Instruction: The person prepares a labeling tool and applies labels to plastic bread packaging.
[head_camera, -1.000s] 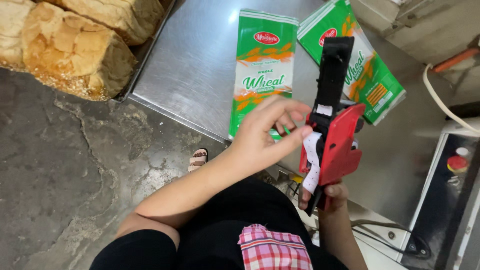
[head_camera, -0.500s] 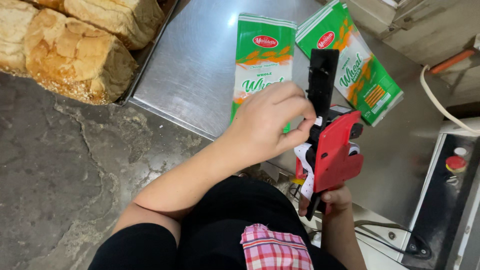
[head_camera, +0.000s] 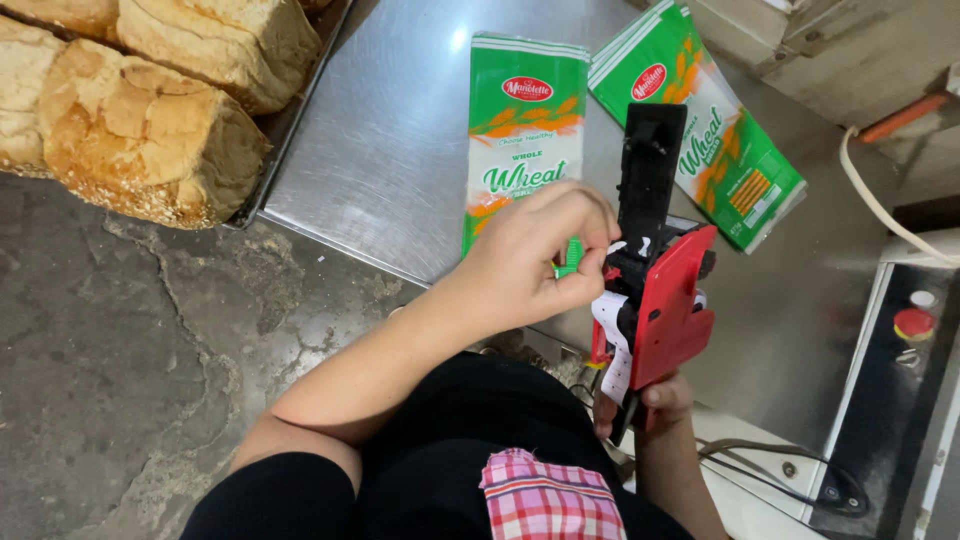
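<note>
Figure: loading a hand-held labeller above a steel table. Your right hand grips the handle of the red-and-black label gun, fingers wrapped tight around it, holding it upright just off the table's near edge. Your left hand is at the gun's feed side, fingertips pinched narrow where the white label strip leaves the roll; whether they actually hold the strip is unclear, since the knuckles hide the contact. The strip hangs loose down the gun's side, so threading appears unfinished. Two flat green bread bags lie on the steel table, and no label shows on either; the nearer one sits directly beyond your left hand, the second angled just beside it. Open steel lies left of the bags, bounded by the tray of loaves. To your right, a machine panel and cables crowd the space.
</note>
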